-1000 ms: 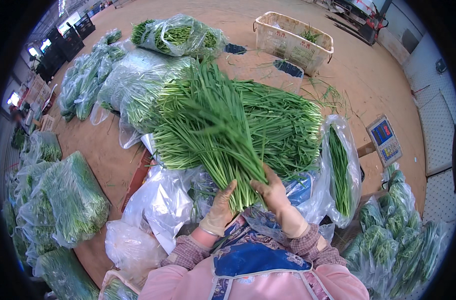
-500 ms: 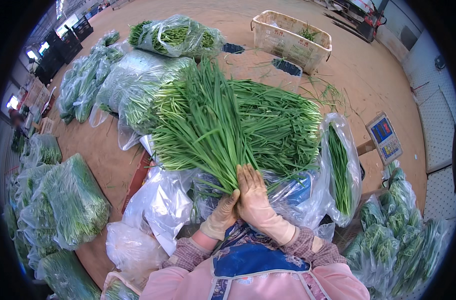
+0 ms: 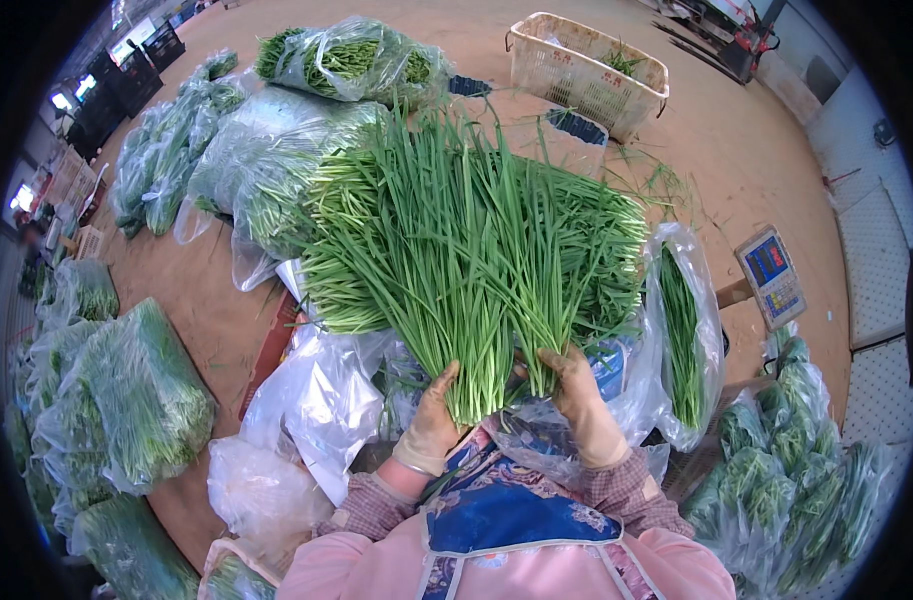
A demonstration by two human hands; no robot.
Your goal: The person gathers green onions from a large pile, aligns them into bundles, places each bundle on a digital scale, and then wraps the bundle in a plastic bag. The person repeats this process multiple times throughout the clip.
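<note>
Big heap of long greens (image 3: 611, 225) is laid flat, pale stalk ends out at its left and right edges, probably so it stacks evenly. Larger bunch (image 3: 441, 270) fans over the heap's near edge, with the slimmer bunch (image 3: 548, 325) on its right, toward the near right corner. Left hand (image 3: 429, 428) is clamped round the larger bunch's stalks, right hand (image 3: 578, 392) pinches the slimmer one's, low down, I guess to spare the leaves.

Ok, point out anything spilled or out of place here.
Loose green strands lie scattered on the brown floor near the cream crate. They look like stray litter, since they lie apart from the main pile of greens. Nothing else clearly stands out.
</note>
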